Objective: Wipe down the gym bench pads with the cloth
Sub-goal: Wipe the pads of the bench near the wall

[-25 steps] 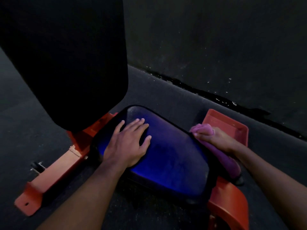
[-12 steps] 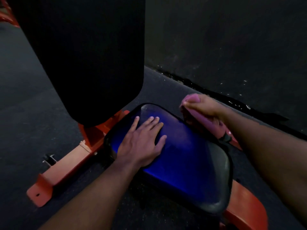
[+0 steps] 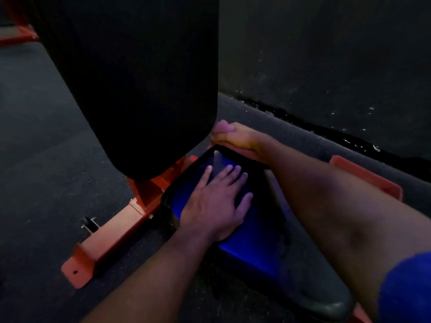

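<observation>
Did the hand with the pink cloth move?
Yes. The right hand slid the cloth along the seat pad's far edge, toward the upright back pad.

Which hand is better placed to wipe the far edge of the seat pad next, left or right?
The right hand. It grips the cloth at the far edge of the seat pad. The left hand lies flat on the pad and holds no cloth.

Dim, murky scene, blue sheen on the seat pad (image 3: 254,241) — soft focus, grainy shadows, wide-angle bending at edges
</observation>
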`<action>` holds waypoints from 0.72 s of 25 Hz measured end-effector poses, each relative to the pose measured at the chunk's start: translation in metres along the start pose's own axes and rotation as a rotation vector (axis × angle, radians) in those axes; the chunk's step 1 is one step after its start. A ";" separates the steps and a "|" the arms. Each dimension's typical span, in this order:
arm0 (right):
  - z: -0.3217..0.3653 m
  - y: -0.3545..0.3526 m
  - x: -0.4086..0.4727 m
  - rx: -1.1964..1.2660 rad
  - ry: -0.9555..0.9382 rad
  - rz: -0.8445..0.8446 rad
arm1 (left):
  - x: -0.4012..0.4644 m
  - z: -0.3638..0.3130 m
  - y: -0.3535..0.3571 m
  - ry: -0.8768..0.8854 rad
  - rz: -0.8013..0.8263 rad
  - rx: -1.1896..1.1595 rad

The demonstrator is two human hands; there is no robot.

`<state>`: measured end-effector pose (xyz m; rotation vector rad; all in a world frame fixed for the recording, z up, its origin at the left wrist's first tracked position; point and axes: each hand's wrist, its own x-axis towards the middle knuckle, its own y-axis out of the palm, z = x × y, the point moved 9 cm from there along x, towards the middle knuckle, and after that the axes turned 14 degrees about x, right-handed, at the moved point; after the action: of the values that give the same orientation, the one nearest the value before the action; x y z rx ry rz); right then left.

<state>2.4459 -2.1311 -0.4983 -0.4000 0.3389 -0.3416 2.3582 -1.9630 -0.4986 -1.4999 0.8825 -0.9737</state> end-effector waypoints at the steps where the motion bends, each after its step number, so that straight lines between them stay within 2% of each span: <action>1: -0.012 -0.010 -0.010 0.040 0.011 -0.002 | -0.001 0.000 -0.002 -0.008 -0.004 -0.004; 3: -0.047 -0.036 -0.040 0.106 0.047 0.006 | -0.002 -0.001 -0.005 -0.021 -0.035 -0.003; 6: -0.105 -0.078 -0.106 0.042 0.114 0.042 | 0.000 -0.002 -0.004 -0.022 -0.014 -0.029; 8: -0.120 -0.087 -0.136 0.018 0.109 0.084 | -0.001 -0.001 -0.005 -0.024 -0.005 -0.021; 11: -0.086 -0.079 -0.117 -0.149 0.057 0.032 | -0.001 -0.002 -0.003 -0.014 -0.012 -0.003; 14: -0.021 -0.042 -0.047 -0.351 -0.061 -0.035 | -0.001 0.001 -0.004 -0.030 -0.020 -0.002; 18: 0.018 -0.002 -0.005 -0.455 -0.136 -0.157 | 0.001 0.002 0.001 -0.014 -0.024 -0.036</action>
<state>2.4475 -2.1255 -0.4805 -0.8954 0.2503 -0.3882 2.3602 -1.9629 -0.4994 -1.5497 0.8779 -0.9679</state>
